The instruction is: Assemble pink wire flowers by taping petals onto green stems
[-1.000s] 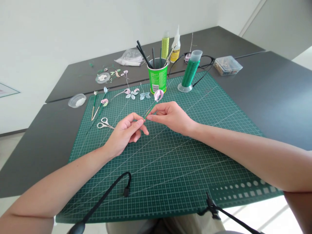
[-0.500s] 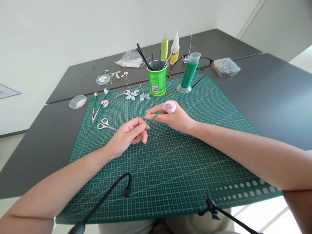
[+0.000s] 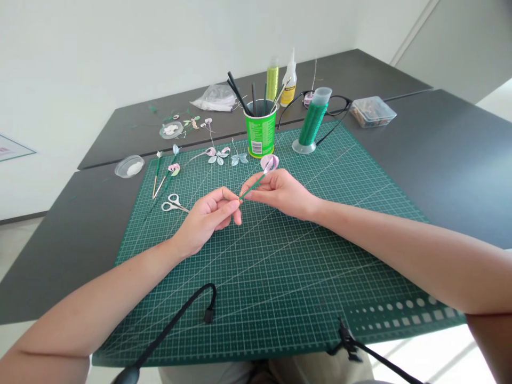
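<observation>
Over the green cutting mat (image 3: 280, 266) both my hands hold one small flower stem (image 3: 256, 184), green with a pink petal head (image 3: 269, 162) at its far end. My left hand (image 3: 208, 216) pinches the stem's near tip between thumb and fingers. My right hand (image 3: 280, 192) pinches the stem a little higher, just below the petal. The stem slants up to the right, off the mat.
White-handled scissors (image 3: 173, 203) lie left of my left hand. Finished petals and stems (image 3: 218, 154) lie behind. A green cup of tools (image 3: 260, 130), a green thread spool (image 3: 312, 122), glue bottles (image 3: 288, 82), glasses and small boxes stand at the back. Black straps hang near the mat's front edge.
The petal head swung down to the right half a second ago and has tipped back up toward the cup. Both hands stay pinched on the stem, almost in place.
</observation>
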`<state>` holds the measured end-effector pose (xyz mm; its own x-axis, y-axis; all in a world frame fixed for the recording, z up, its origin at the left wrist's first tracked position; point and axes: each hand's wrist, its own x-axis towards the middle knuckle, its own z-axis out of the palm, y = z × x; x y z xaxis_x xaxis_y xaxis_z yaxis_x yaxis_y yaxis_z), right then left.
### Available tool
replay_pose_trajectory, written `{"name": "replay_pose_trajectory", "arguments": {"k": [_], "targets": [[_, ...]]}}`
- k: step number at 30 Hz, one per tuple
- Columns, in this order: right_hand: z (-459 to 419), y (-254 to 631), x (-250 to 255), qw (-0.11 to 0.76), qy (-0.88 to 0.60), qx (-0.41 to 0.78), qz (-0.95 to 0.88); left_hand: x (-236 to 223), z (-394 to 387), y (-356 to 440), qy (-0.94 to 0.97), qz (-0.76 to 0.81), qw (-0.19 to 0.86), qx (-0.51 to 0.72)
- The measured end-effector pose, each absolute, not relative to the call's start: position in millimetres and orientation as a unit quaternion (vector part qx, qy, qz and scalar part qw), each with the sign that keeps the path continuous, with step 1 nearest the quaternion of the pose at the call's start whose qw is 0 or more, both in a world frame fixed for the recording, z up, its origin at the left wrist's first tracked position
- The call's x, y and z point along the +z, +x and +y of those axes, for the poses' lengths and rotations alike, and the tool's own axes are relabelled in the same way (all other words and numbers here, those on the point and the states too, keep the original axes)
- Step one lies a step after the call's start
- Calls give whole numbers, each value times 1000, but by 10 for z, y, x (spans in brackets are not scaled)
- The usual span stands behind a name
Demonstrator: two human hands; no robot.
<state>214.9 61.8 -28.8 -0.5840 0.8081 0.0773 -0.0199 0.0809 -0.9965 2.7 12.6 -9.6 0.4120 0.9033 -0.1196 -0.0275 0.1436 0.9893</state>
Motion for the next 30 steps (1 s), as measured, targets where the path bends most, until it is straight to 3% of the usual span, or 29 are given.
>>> {"name": "replay_pose_trajectory", "arguments": {"k": [7, 14, 19, 24, 30], "targets": [[616, 2133, -329, 340, -314, 596, -656, -136, 142, 5, 558, 411, 619, 371], [623, 2119, -372, 349, -286, 564, -691, -136, 142, -28, 620, 452, 510, 387], [557, 2131, -349, 352, -295, 444, -769, -147, 164, -67, 629, 484, 465, 393], [469, 2163, -331, 351, -206, 351, -843, -143, 210, -79, 638, 509, 443, 372], [371, 2192, -105, 401, -250, 416, -777, -143, 202, -73, 662, 530, 429, 311]]}}
